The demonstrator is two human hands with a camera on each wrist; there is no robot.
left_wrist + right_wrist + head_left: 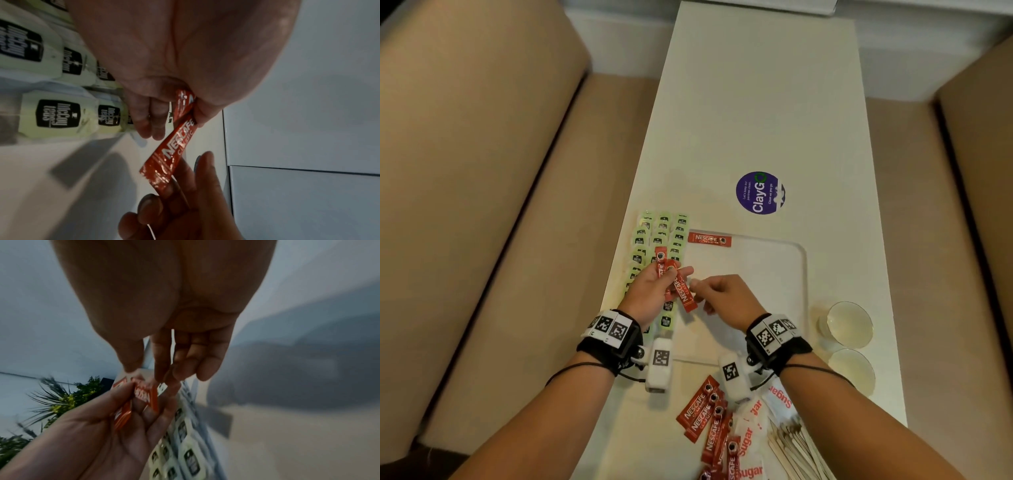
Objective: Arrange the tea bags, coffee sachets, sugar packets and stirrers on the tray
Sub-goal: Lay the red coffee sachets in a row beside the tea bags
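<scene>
Red sachets: Nescafé coffee sachets (675,283) gripped in left hand (650,294)
Right hand (726,294): fingers loosely curled, holding nothing — just beside them
Around: tea bags (654,240), tray (803,274) — one Nescafé sachet (709,239) on it

Head view: we lose the sachets (710,425), sugar packets (751,442) and stirrers (796,448) past the bottom edge. Hands cover several tea bags (661,236). Right wrist view blurred; sachet print unreadable there.

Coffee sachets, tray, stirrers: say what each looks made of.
Coffee sachets: glossy foil-like film, likely plastic laminate; it glints and creases. Tray: white, smooth, slightly shiny, probably plastic; rounded raised rim. Stirrers: pale, matte flat sticks, apparently wood.
</scene>
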